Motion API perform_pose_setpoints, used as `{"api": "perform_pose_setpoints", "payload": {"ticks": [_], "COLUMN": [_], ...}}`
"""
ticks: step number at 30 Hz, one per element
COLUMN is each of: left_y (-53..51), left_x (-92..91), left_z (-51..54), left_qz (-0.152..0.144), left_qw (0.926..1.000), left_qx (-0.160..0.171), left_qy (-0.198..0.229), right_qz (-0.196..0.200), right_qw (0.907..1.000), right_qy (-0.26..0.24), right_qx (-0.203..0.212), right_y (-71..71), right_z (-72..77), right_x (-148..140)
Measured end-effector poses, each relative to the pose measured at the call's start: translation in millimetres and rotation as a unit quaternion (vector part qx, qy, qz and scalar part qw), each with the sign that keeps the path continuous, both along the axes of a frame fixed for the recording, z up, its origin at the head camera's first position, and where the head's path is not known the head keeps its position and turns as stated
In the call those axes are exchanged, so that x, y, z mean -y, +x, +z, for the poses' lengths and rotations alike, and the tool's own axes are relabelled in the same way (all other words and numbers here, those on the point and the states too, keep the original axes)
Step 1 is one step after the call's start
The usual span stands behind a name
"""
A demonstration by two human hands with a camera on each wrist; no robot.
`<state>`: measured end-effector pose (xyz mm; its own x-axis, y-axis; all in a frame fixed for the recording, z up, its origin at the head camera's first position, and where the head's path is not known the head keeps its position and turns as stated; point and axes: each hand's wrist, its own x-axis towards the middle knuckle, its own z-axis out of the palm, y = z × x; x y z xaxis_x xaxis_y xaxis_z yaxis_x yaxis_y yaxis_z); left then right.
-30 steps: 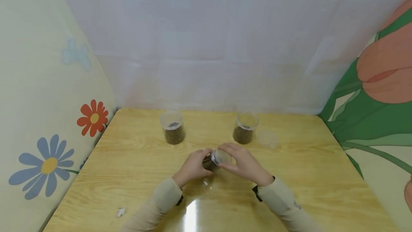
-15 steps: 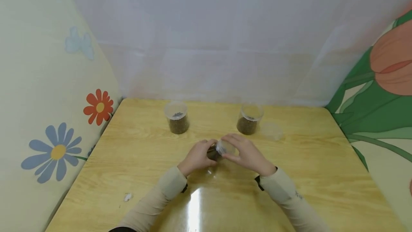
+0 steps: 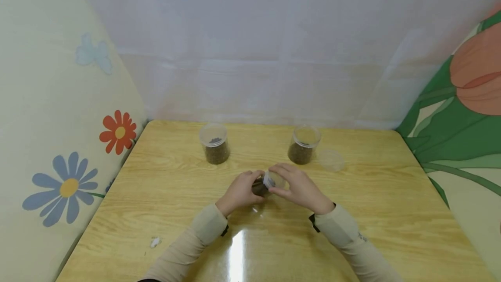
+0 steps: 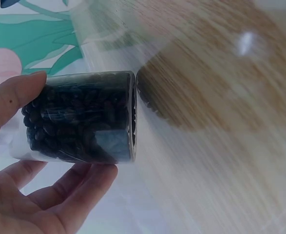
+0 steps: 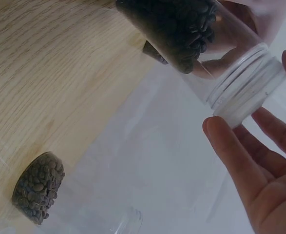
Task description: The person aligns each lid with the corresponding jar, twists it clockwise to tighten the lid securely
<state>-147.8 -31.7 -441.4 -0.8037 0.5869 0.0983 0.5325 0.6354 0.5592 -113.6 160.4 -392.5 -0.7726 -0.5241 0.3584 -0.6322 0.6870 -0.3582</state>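
Between both hands is a clear plastic jar [image 4: 79, 117] partly filled with dark beans. My left hand [image 3: 240, 193] grips the jar's body, its thumb on one side and its fingers on the other. My right hand [image 3: 299, 188] holds the clear lid [image 5: 252, 90] at the jar's mouth, thumb and fingers spread around its rim. In the left wrist view the jar's base is at or just above the tabletop, where its reflection shows; whether it touches, I cannot tell. From the head view, part of the jar is hidden behind the fingers.
Two more clear jars stand towards the table's back: a left jar [image 3: 216, 153] and a right jar [image 3: 300, 153], each partly full of dark contents. A loose clear lid [image 3: 331, 160] lies beside the right one. A small white scrap [image 3: 155, 242] is at the front left of the wooden table [image 3: 391, 212].
The head view has shifted, so the whole scene sits slightly higher and further right. Both hands keep their hold on the jar and its lid, with little visible movement.
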Motion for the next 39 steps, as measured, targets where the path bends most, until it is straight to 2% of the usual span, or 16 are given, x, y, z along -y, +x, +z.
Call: {"api": "perform_pose_setpoints", "payload": {"ticks": [11, 15, 19, 24, 31, 39], "left_y": [5.5, 7.1, 6.2, 4.9, 4.6, 4.3], "left_x": [1.5, 3.3, 3.2, 2.3, 0.0, -2.3], "left_z": [1.5, -0.8, -1.2, 0.1, 2.4, 4.9], "left_qz": [0.000, 0.001, 0.000, -0.003, -0.008, -0.009], "left_qw": [1.0000, 1.0000, 0.9999, 0.9999, 0.9997, 0.9997], "left_qx": [-0.005, -0.004, -0.001, 0.001, 0.002, -0.005], "left_qy": [-0.001, -0.009, -0.010, -0.013, -0.022, -0.023], "right_qz": [-0.054, -0.060, -0.053, -0.018, 0.020, 0.015], "right_qw": [0.9977, 0.9974, 0.9981, 0.9995, 0.9976, 0.9963], "right_qy": [0.016, 0.018, 0.016, 0.025, 0.065, 0.078], "right_qx": [-0.038, -0.034, -0.025, -0.012, 0.011, 0.034], "right_y": [6.3, 9.7, 10.1, 8.0, 6.0, 6.2], "right_z": [-1.2, -0.7, 2.4, 7.2, 11.1, 13.7], "right_x": [7.3, 7.3, 2.7, -2.8, -8.4, -10.0]}}
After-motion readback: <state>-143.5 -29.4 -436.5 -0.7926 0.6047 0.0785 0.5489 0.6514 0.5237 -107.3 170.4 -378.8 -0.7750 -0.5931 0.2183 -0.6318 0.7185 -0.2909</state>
